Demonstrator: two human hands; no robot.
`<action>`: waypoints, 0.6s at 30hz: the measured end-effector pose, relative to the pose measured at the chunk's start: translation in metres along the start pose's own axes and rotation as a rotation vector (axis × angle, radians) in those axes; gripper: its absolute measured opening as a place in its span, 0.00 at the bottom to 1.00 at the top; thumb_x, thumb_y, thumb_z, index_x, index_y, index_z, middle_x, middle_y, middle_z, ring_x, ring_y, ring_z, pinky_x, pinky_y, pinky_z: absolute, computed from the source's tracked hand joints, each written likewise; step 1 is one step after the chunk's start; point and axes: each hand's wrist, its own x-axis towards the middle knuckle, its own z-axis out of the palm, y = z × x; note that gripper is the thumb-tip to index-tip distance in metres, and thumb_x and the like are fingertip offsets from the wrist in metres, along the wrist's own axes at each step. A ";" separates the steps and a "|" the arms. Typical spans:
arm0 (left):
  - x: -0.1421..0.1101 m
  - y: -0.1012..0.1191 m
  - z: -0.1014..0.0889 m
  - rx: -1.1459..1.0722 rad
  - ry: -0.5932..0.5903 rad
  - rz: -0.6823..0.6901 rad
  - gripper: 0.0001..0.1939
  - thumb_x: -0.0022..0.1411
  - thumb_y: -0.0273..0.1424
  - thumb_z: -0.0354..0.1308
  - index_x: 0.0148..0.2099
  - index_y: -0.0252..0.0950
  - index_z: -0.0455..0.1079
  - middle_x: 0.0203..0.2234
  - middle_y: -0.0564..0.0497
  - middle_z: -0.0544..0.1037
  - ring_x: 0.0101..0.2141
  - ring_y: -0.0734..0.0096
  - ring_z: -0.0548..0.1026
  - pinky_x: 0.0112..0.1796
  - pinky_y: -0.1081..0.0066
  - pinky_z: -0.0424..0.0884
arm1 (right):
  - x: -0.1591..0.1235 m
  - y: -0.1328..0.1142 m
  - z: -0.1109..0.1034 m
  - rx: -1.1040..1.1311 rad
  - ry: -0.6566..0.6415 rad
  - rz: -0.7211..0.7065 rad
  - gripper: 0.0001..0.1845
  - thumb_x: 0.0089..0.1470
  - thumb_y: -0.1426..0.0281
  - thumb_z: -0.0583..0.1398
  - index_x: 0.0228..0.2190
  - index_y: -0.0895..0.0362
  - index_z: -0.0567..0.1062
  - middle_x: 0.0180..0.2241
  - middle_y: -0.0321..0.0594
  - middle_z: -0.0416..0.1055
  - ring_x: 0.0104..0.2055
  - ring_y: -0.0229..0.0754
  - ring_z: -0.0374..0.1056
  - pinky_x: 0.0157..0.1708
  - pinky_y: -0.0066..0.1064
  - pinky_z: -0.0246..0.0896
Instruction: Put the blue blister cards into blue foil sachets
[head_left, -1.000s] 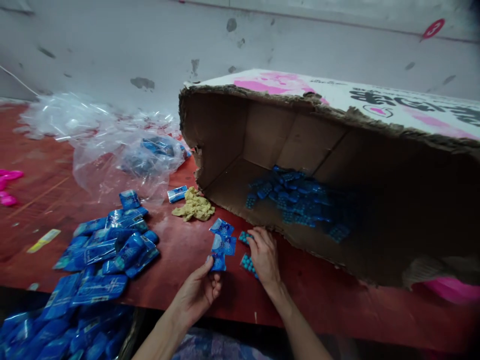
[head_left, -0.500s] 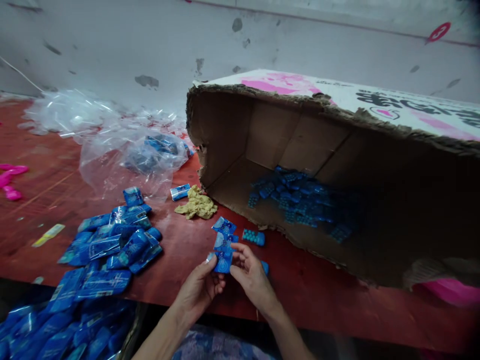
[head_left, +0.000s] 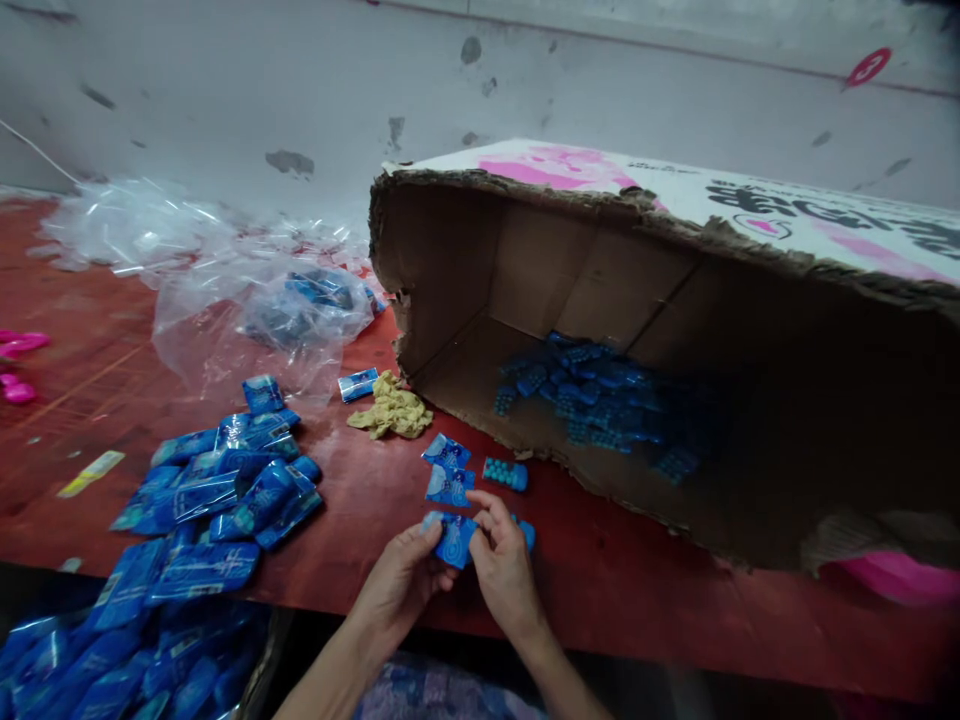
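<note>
So, the left hand [head_left: 409, 565] is holding a small blue card [head_left: 454, 541] low over the near part of the red table [head_left: 360, 540], thumb on top at the card's left edge and the other fingers curled in underneath. The right hand [head_left: 510, 575] is right up at the card's opposite edge, fingers bent in narrow, though I honestly can't tell whether they're pinching it or just touching. One right finger pokes forward, by the corner of the second blue card [head_left: 448, 486]. That one's just beyond the held card, with a third blue card [head_left: 447, 452] past it.

A blue piece with teal beads [head_left: 505, 474] lies to the right of those two, and another blue piece [head_left: 527, 533] is partly hidden behind the right hand. The big cardboard box [head_left: 547, 255] gapes open beyond, and a yellow cloth [head_left: 392, 408] sits crumpled by its left corner.
</note>
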 end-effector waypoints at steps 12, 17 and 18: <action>-0.005 -0.003 0.004 -0.042 0.045 -0.104 0.11 0.46 0.35 0.63 0.27 0.31 0.71 0.12 0.52 0.71 0.15 0.75 0.71 0.16 0.79 0.65 | 0.008 0.002 -0.010 0.173 -0.198 0.122 0.13 0.48 0.74 0.53 0.39 0.57 0.67 0.19 0.26 0.55 0.20 0.31 0.55 0.22 0.22 0.53; -0.006 -0.002 0.004 -0.064 0.095 -0.079 0.11 0.46 0.35 0.63 0.27 0.32 0.69 0.11 0.53 0.71 0.15 0.74 0.71 0.15 0.79 0.63 | 0.003 -0.004 -0.026 -0.040 -0.097 0.003 0.14 0.52 0.68 0.53 0.43 0.55 0.66 0.26 0.33 0.66 0.28 0.36 0.64 0.30 0.27 0.60; -0.005 -0.001 0.003 -0.069 0.108 -0.075 0.11 0.47 0.35 0.63 0.27 0.33 0.68 0.11 0.53 0.70 0.15 0.74 0.71 0.15 0.79 0.63 | 0.001 -0.002 -0.032 -0.183 -0.042 -0.050 0.16 0.52 0.69 0.53 0.44 0.54 0.66 0.31 0.37 0.68 0.33 0.39 0.65 0.34 0.30 0.61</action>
